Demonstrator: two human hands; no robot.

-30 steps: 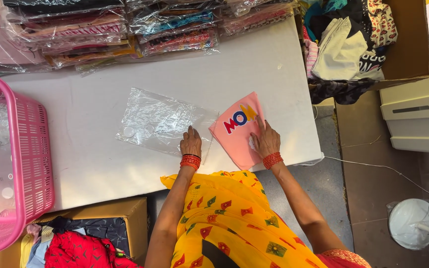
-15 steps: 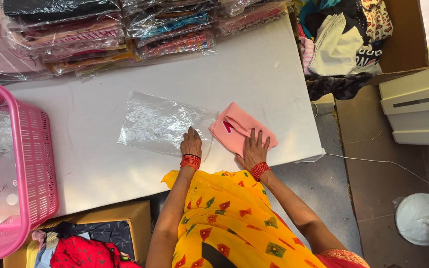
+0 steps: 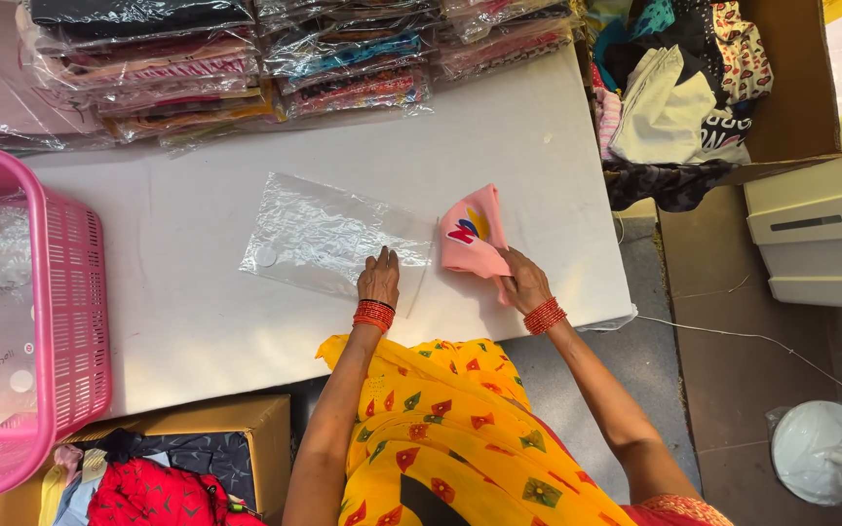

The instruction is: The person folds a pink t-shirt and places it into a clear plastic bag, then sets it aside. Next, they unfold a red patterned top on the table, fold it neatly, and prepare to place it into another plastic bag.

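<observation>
Pinching the near edge of a folded pink garment (image 3: 472,234), the right hand (image 3: 523,282) has its fingers closed on the cloth and lifts that edge a little off the white tabletop (image 3: 197,321); a red, blue and yellow print shows on the upper face of the garment. Just to its left, the left hand (image 3: 379,278) lies palm down with its fingers spread flat on the near right corner of a clear plastic bag (image 3: 319,234), gripping nothing. The bag lies flat and crinkled on the tabletop, its right end touching or just beside the garment. Both wrists wear red bangles (image 3: 374,315), and a yellow patterned drape (image 3: 440,429) hangs below the arms.

Along the far edge of the tabletop lies a row of stacked garments in clear packets (image 3: 246,58). A pink plastic basket (image 3: 60,312) with clear bags in it sits at the left end. To the right, a cardboard box (image 3: 791,88) holds loose clothes, and another box (image 3: 236,424) under the near edge holds red and dark cloth.
</observation>
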